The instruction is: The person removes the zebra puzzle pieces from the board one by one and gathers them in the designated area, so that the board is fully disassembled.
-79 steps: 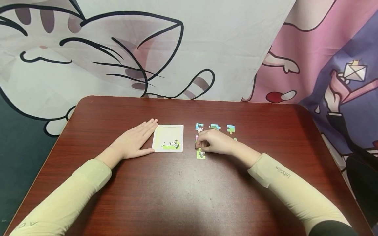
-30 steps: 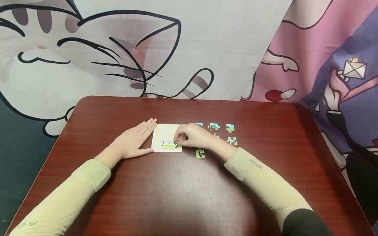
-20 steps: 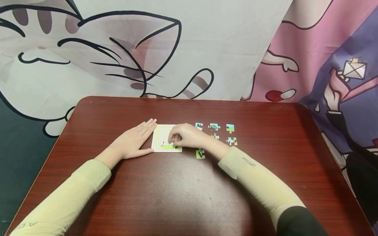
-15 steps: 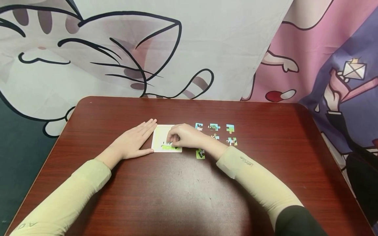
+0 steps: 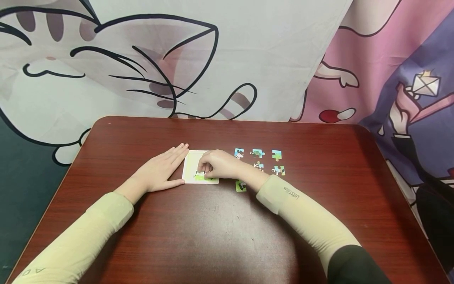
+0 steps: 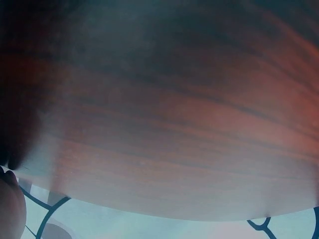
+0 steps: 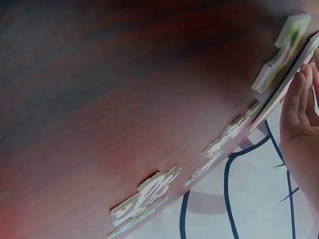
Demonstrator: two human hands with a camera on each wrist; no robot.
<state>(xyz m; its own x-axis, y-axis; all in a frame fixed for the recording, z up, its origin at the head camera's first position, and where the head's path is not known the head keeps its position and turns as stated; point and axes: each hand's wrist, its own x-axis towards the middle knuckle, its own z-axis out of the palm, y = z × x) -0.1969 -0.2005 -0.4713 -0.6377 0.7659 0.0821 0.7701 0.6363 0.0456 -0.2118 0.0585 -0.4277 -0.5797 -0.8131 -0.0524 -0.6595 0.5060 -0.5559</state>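
Observation:
In the head view a square, pale puzzle board [image 5: 191,161] with a white rim lies flat on the table. A green strip with black-and-white shapes runs along its lower part. My left hand [image 5: 159,169] rests flat beside it, straight fingertips and thumb touching its left edge. My right hand [image 5: 221,163] is over the board with curled fingers and thumb together, pinching a small puzzle piece that they mostly hide. In the right wrist view this hand [image 7: 301,107] appears at the right edge, fingers at the board [image 7: 271,107]. The left wrist view shows mainly blurred tabletop.
Loose puzzle pieces lie right of the board: a zebra-head piece [image 5: 239,153], a tree piece [image 5: 257,153], a blue-green piece [image 5: 276,154], others [image 5: 278,170] below, and a green piece [image 5: 240,185] near my right wrist. A cartoon-printed cloth [image 5: 276,59] hangs behind the brown table [image 5: 198,236].
My right hand has moved left from the loose pieces onto the board, then shifted slightly farther left across it. The left hand has stayed at the board's edge.

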